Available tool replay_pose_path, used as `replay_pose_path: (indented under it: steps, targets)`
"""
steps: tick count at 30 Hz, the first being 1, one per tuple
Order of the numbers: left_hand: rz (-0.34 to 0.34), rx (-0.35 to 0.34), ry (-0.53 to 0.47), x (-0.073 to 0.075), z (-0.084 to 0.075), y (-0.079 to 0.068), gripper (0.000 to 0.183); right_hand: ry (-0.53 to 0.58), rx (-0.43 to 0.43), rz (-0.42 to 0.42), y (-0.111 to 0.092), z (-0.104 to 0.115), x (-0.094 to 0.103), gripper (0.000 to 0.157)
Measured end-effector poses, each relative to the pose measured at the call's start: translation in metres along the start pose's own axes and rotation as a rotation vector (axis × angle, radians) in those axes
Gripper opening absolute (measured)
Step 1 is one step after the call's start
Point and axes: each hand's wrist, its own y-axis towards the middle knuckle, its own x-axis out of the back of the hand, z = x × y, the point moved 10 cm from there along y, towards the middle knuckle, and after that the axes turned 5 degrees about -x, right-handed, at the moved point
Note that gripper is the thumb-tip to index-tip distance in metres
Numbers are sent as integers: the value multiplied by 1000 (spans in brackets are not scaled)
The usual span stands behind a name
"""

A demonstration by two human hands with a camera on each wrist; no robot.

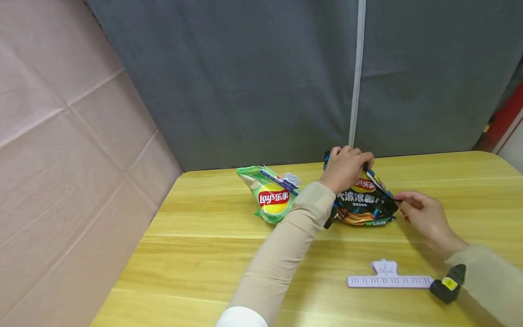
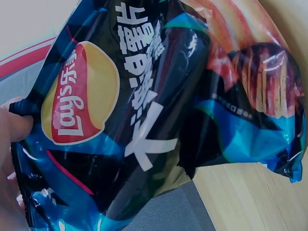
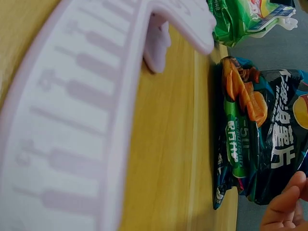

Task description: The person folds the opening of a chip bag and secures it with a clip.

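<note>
A black Lay's chip bag stands near the table's back edge, its front wrinkled. My left hand grips its top edge from above; in the left wrist view the thumb lies against that edge. At the bag's right side my right hand pinches the edge between thumb and fingertips. The right wrist view shows only part of that hand. Nearer the front lies a lavender bag clip with a piano-key pattern, untouched; it looms large in the right wrist view.
Left of the black bag stands a green Lay's bag with a blue-and-white clip across its top. My left forearm passes in front of its right side. A grey curtain hangs behind the wooden table; a pinkish sheet covers the left.
</note>
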Motion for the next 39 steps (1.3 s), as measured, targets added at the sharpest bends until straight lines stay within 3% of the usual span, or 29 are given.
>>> replay_pose_path:
  steps: [10,19,22,25,29,34,39]
  targets:
    - [22,22,2,-1,4,-1,26,25,7,-21,25,-41,0,21]
    - [24,15,-28,1,4,-1,27,26,4,-10,-4,3,3,20]
    - [21,12,-41,1,4,-1,27,-12,8,-12,-5,5,3,16]
    - [27,15,-45,0,4,-1,27,-40,2,-6,-5,5,2,23]
    - [33,17,-36,-1,5,-2,26,-17,-3,11,-4,4,0,28]
    - [29,15,-41,0,5,-2,27,34,-7,33,-5,4,0,18]
    - [25,8,-58,1,6,-2,28,45,13,63,-5,4,0,18]
